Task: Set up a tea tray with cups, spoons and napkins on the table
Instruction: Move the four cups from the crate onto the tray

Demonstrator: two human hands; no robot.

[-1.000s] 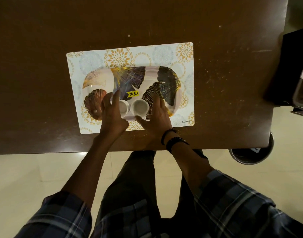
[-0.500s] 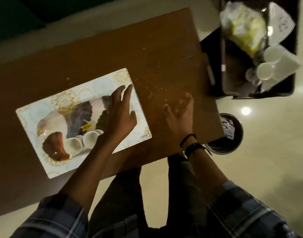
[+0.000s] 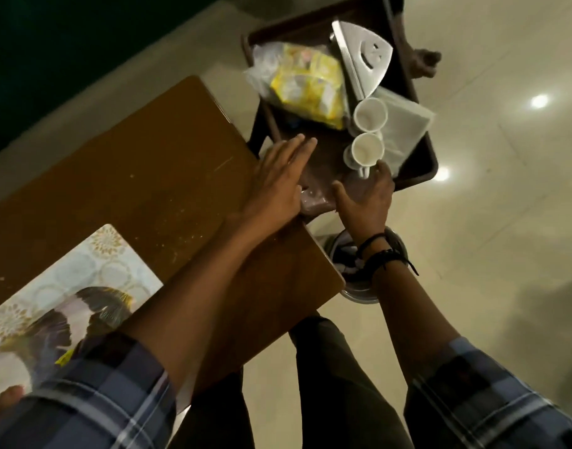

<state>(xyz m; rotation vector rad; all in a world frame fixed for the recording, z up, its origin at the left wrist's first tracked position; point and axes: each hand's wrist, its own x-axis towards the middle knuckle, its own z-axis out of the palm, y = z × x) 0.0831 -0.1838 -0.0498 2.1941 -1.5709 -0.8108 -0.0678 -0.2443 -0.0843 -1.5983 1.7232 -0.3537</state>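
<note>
1. Nearest me, the patterned tea tray (image 3: pixel 80 314) lies on a floral placemat (image 3: pixel 83 270) at the brown bench's (image 3: pixel 142 176) lower left, partly behind my left sleeve.
2. My left hand (image 3: pixel 274 183) reaches past the bench edge, fingers straight, together, holding nothing.
3. My right hand (image 3: pixel 365 199) is spread open just below two white cups (image 3: pixel 367 134).
4. The cups sit in a dark crate (image 3: pixel 420 170), beside white napkins (image 3: pixel 404 131) and a yellow packet (image 3: pixel 307 82).
</note>
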